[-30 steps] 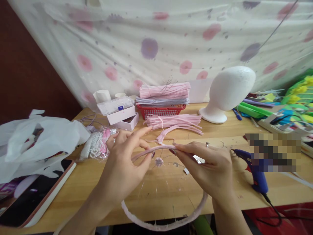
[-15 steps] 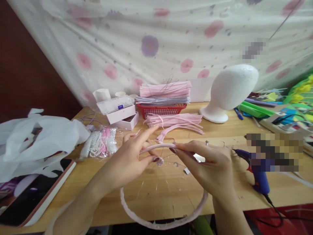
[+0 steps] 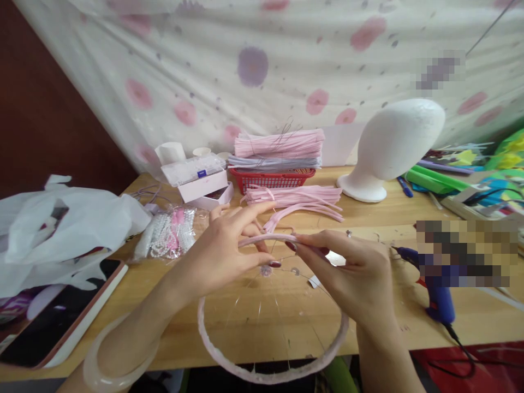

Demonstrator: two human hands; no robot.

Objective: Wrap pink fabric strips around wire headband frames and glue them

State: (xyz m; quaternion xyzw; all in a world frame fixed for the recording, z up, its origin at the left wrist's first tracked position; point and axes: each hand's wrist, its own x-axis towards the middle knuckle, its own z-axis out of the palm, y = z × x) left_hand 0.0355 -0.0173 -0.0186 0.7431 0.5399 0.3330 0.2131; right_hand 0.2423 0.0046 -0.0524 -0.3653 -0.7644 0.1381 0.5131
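A hoop (image 3: 270,377) wrapped in pale pink fuzzy strip is held up over the table's front edge. Thin clear threads cross its inside, and a small round pale ornament (image 3: 266,271) sits among them. My right hand (image 3: 352,267) pinches the hoop's far side between thumb and fingers. To the left, my left hand (image 3: 223,245) has the hoop running between its thumb and curled fingers, with the index finger stretched outward. Its thumb tip is close above the ornament. A thin pink end sticks up from the rim beside my right fingertips.
Pink pipe cleaners (image 3: 295,196) lie behind the hoop, before a red basket (image 3: 274,180) with more bundles. A white foam head (image 3: 397,142) and a blue glue gun (image 3: 440,300) stand or lie right. Left are bagged pearl strings (image 3: 172,232), a phone (image 3: 61,322) and a white plastic bag (image 3: 77,218).
My left thumb has moved off the small ornament, slightly right and up. The view has shifted a little. My right hand keeps its pinch on the hoop.
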